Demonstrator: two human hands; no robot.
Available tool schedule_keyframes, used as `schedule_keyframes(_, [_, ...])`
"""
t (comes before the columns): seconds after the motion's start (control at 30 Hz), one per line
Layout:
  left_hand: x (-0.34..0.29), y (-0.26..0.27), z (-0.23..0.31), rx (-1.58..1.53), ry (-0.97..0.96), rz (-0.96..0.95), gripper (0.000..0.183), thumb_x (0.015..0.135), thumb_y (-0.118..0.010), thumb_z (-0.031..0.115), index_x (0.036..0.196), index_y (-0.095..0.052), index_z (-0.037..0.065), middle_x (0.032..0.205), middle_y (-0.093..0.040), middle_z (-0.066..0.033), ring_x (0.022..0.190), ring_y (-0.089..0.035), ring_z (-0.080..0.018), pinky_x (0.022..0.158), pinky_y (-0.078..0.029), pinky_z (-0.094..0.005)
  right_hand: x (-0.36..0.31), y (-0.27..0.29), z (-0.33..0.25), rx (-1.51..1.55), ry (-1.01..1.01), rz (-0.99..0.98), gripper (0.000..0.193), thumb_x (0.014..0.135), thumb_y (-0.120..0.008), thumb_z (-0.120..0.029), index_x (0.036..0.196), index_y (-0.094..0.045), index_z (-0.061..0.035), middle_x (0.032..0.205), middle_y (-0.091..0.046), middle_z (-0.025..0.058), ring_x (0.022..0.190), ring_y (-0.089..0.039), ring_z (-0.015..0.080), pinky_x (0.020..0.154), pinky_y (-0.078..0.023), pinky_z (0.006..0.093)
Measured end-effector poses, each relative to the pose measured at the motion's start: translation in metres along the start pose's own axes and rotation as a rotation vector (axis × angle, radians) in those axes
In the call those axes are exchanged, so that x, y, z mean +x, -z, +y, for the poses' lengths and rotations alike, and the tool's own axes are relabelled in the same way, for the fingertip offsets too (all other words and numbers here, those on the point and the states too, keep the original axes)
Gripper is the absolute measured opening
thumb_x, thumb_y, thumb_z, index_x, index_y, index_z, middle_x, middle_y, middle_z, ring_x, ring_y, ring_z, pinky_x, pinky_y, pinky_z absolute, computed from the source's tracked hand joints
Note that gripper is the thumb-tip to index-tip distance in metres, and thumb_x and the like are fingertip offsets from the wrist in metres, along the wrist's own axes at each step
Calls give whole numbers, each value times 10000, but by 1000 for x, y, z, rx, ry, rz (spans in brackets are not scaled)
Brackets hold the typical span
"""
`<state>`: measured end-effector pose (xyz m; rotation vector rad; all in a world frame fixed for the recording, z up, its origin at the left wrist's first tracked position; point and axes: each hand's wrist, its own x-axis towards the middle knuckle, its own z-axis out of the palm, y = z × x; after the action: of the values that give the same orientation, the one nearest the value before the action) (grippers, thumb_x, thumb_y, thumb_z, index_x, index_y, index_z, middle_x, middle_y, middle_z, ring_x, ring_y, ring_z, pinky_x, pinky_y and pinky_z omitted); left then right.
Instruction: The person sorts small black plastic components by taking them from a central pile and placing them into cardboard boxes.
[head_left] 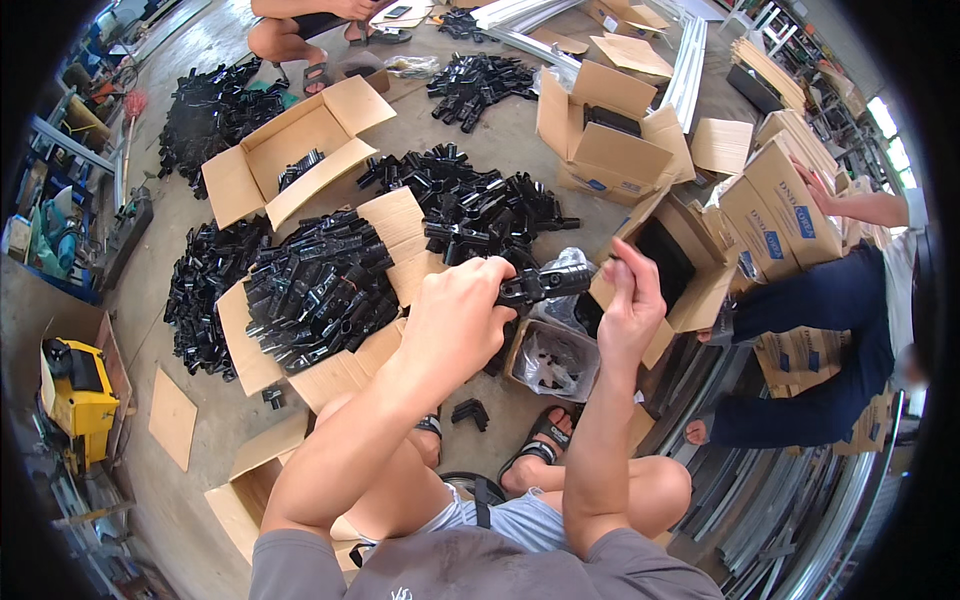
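My left hand [455, 305] is closed around a black tubular fitting [562, 282], held up in front of me and pointing to the right. Just off the fitting's right end, my right hand [632, 300] is raised with its thumb and fingers pinched together. Whatever sits in that pinch is too small to make out. Below the fitting, a clear plastic bin [514, 368] holds small pieces in a plastic bag. Another black angled fitting [470, 412] lies on the floor between my feet.
An open carton heaped with black fittings [320, 285] stands at the left. More piles of fittings [490, 205] lie beyond my hands. At the right are an open carton [690, 315], long metal profiles [760, 510] and a standing person [840, 300]. Another person [290, 35] crouches at the far left.
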<state>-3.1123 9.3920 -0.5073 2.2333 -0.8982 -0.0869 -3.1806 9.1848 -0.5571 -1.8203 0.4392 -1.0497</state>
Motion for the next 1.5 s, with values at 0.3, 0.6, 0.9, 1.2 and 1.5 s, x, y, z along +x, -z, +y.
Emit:
schedule_keyframes(0.3, [-2, 7, -1, 36, 3, 82, 302, 762, -789, 131, 1010, -655, 25, 955, -707, -163, 945, -674, -368, 809, -523, -471, 26, -31, -82, -239, 633, -775, 46, 844, -743, -117, 882, -740, -92, 821, -686, 25, 798, -643, 200, 743, -485, 324])
schedule_keyframes(0.6, [-9, 11, -7, -9, 28, 109, 245, 758, -778, 106, 935, -641, 6, 908, -701, -173, 897, -669, -393, 781, -514, -494, 25, -38, -104, -569, 881, -875, 94, 790, -724, -162, 859, -683, -112, 821, -660, -4, 846, -586, 198, 788, -471, 343])
schedule_keyframes(0.9, [-17, 22, -8, -68, 26, 158, 313, 772, -786, 123, 1042, -683, 3, 990, -725, -183, 959, -682, -378, 830, -525, -465, 20, -31, -84, -333, 805, -666, 239, 794, -799, -139, 1011, -723, -78, 1043, -736, 64, 919, -653, 243, 819, -507, 353])
schedule_keyframes(1.2, [-11, 43, 19, -437, 272, 133, 406, 829, -836, 178, 1129, -588, 65, 976, -765, -165, 849, -742, -226, 755, -565, -327, -13, -28, -50, 480, -340, -413, 436, 1003, -662, -154, 1391, -526, -7, 1070, -655, 54, 963, -624, 117, 847, -512, 277])
schedule_keyframes(1.5, [-6, 38, 4, -1183, 378, 165, 239, 950, -748, 160, 1079, -579, 51, 1002, -736, -112, 887, -713, -138, 775, -596, -290, 5, -33, -93, 476, -281, -539, 526, 983, -687, -129, 1455, -478, -26, 1113, -623, 72, 911, -624, 107, 726, -553, 251])
